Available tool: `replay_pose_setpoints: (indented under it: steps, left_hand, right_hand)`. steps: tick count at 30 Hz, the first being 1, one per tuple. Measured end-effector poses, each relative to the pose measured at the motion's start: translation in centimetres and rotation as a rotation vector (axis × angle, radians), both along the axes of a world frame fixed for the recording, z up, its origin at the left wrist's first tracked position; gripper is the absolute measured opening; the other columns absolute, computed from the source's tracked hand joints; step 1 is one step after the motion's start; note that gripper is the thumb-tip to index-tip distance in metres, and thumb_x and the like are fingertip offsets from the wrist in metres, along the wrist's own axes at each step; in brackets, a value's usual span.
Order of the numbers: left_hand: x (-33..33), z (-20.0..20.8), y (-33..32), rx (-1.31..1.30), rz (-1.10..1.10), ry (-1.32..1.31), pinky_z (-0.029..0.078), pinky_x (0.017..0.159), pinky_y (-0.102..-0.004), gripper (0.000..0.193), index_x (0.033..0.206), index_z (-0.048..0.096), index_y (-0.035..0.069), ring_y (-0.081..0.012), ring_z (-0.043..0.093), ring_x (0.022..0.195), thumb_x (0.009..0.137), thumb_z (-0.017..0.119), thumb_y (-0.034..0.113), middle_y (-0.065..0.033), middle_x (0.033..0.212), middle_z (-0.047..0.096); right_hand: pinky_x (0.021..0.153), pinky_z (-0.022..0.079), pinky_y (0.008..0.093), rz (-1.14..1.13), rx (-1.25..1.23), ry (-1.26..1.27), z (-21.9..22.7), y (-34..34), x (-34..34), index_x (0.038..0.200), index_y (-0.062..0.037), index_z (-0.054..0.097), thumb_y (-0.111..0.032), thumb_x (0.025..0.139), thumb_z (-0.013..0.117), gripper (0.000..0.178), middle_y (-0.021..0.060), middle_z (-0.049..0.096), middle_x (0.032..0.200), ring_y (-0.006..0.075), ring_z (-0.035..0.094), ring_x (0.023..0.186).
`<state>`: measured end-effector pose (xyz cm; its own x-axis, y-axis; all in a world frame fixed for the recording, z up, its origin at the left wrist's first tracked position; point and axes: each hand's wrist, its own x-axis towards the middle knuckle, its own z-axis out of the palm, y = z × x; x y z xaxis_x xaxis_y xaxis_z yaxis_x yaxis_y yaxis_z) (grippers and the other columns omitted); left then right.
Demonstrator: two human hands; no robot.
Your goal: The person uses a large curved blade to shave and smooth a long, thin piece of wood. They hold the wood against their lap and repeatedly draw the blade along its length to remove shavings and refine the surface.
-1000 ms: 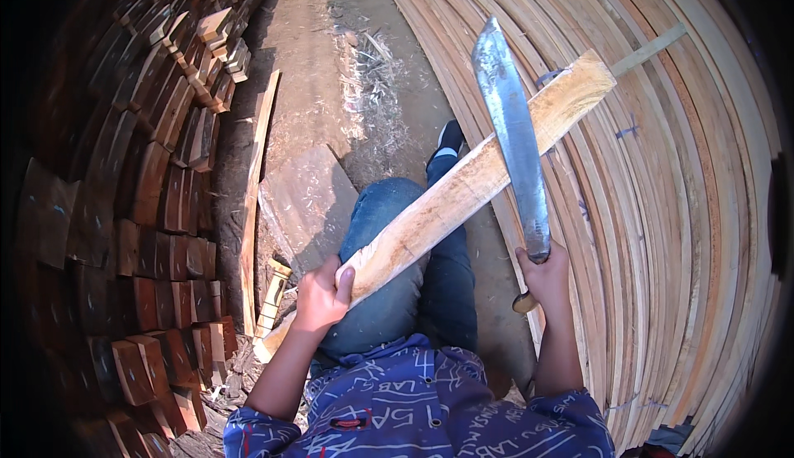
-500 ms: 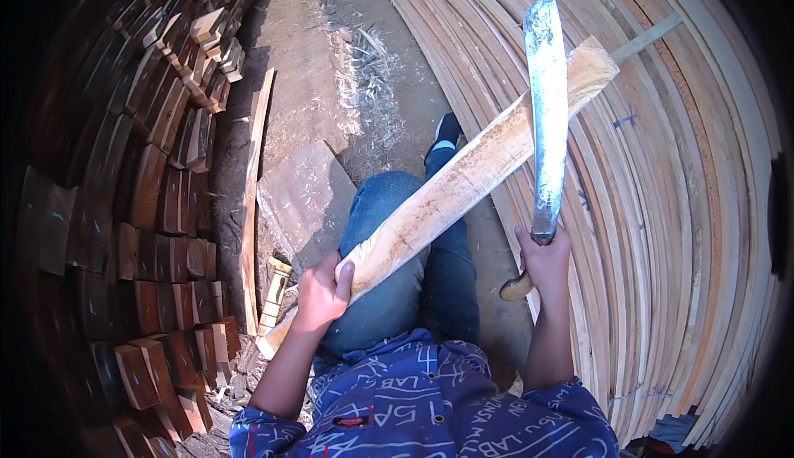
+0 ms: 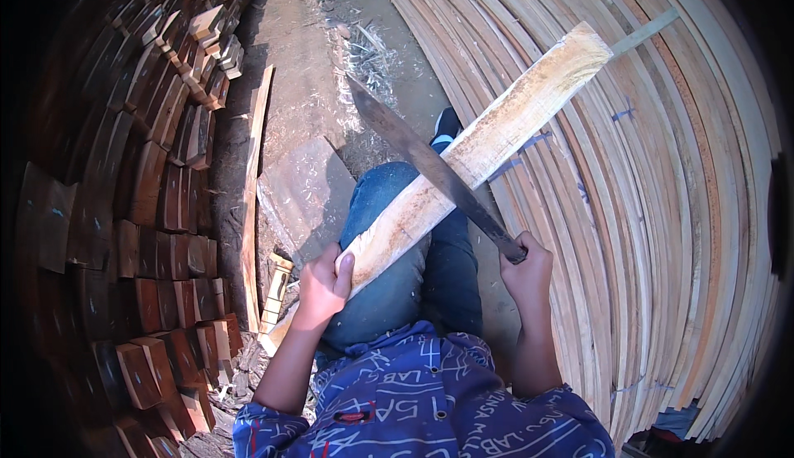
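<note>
Head view. Left hand [image 3: 324, 287]: closed about the lower part of a pale plank [image 3: 517, 127], thumb on its upper face. Right hand [image 3: 528, 266]: fist closed on the handle of a long blade [image 3: 413, 150]. Plank: slanting across the jeans [image 3: 372, 197], far end over the stacked laths [image 3: 662, 210]. Progress, as we judge it: face mostly pale and bared, brownish rough patches left; plank in one length. Obscured: handle, mostly within the fist; plank's near end, partly behind the left forearm [image 3: 291, 367]; whether blade touches wood, we cannot tell.

Blu/wht shirt [image 3: 405, 404], dk-blu jeans [image 3: 387, 297]
</note>
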<state>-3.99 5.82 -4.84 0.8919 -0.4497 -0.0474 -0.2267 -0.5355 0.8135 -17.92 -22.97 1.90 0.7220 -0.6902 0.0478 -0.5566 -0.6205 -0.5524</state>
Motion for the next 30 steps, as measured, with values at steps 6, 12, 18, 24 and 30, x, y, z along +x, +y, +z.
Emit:
replay_pose_setpoints:
  steps: [6,12,18,24,30]
  left_hand:
    - [0.0,-0.3,-0.2,0.009,-0.007,0.011,0.045,0.059,-0.0534,0.031,0.081,0.055,0.001,-0.0498,0.060,0.067,0.096,0.056,0.028,-0.0278,0.063,0.056]
    - [0.4,0.0,-0.1,-0.002,-0.010,0.024,0.046,0.058,-0.0497,0.029,0.082,0.056,0.001,-0.0470,0.062,0.065,0.094,0.060,0.027,-0.0262,0.063,0.057]
    - [0.1,-0.3,1.3,-0.044,-0.048,0.085,0.049,0.061,-0.0435,0.032,0.089,0.055,0.002,-0.0406,0.065,0.066,0.085,0.072,0.029,-0.0210,0.067,0.060]
    - [-0.5,-0.6,2.9,0.048,-0.134,0.095,0.052,0.067,-0.0433,0.049,0.100,0.052,0.004,-0.0377,0.069,0.075,0.079,0.079,0.040,-0.0190,0.079,0.065]
    - [-0.3,0.4,3.8,0.096,-0.170,0.172,0.052,0.073,-0.0443,0.062,0.108,0.054,0.002,-0.0386,0.069,0.080,0.075,0.081,0.047,-0.0201,0.085,0.068]
  right_hand:
    - [0.061,0.049,0.0329,-0.009,0.319,-0.003,-1.7,2.3,-1.0,0.089,0.0024,0.064,-0.004,0.079,0.070,0.013,0.0206,0.064,0.071,0.0290,0.067,0.064]
    - [0.067,0.053,0.0448,0.221,0.309,0.166,-3.9,6.0,-1.5,0.092,-0.0034,0.066,-0.009,0.078,0.071,0.016,0.0225,0.067,0.079,0.0402,0.069,0.080]
    - [0.066,0.052,0.0461,0.307,0.225,0.264,-2.3,5.6,-0.8,0.087,-0.0045,0.065,-0.011,0.076,0.074,0.016,0.0186,0.068,0.078,0.0407,0.067,0.077]
    - [0.066,0.052,0.0383,0.206,0.482,0.124,-3.8,5.1,-2.1,0.091,0.0007,0.065,-0.008,0.078,0.075,0.018,0.0219,0.068,0.080,0.0340,0.071,0.077]
    - [0.067,0.052,0.0376,0.184,0.519,0.159,-3.0,4.6,-2.3,0.093,0.0025,0.066,-0.009,0.079,0.076,0.021,0.0217,0.069,0.080,0.0315,0.072,0.078]
